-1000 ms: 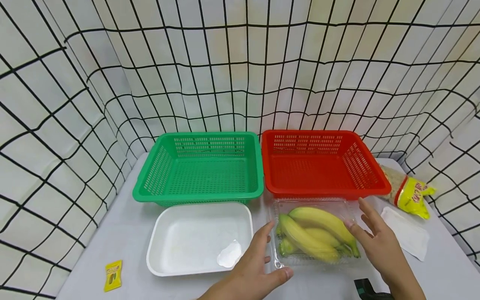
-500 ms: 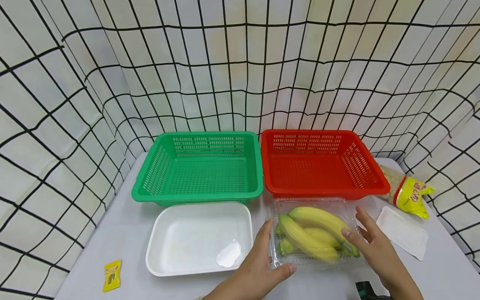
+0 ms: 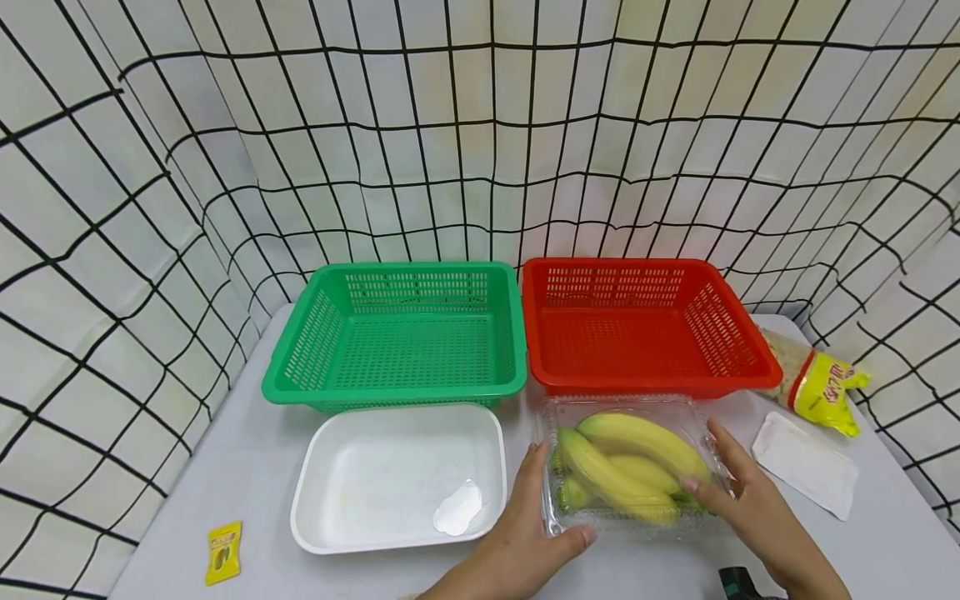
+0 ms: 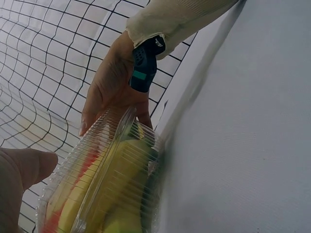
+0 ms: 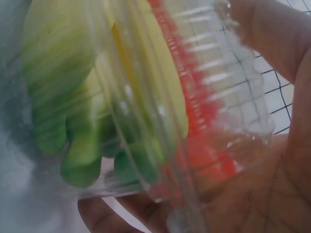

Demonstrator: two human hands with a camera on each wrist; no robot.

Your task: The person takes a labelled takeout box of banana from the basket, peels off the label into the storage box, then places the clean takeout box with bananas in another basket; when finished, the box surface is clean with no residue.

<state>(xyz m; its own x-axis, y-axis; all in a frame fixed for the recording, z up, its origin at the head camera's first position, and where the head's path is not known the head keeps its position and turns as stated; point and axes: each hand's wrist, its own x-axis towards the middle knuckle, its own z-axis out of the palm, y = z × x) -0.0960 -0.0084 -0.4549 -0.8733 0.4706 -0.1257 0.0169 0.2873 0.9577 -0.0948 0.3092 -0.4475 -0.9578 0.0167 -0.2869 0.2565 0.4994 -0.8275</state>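
Note:
Several yellow bananas with green ends [image 3: 622, 471] lie inside a clear plastic clamshell box [image 3: 551, 512], its lid down. My left hand [image 3: 517, 529] stands at the box's left side, fingers extended along it and thumb toward the front. In the left wrist view that thumb [image 4: 36, 167] stays off the ridged plastic. At the opposite side is my right hand [image 3: 761, 504], its thumb overlapping the lid's corner in the head view and its fingers along the right edge. The right wrist view shows fingers [image 5: 109, 216] close by the box's end, loosely bent.
Behind the box stands a red basket [image 3: 652, 383], with a green basket [image 3: 397, 392] beside it. A white tray [image 3: 375, 492] lies left of the box. A yellow packet [image 3: 223, 552], a white packet [image 3: 806, 467] and a yellow bag [image 3: 825, 392] flank them. Black netting surrounds the table.
My right hand has come left and slightly forward against the box's right edge. My left hand has drawn a little nearer its left side. The box stays in place.

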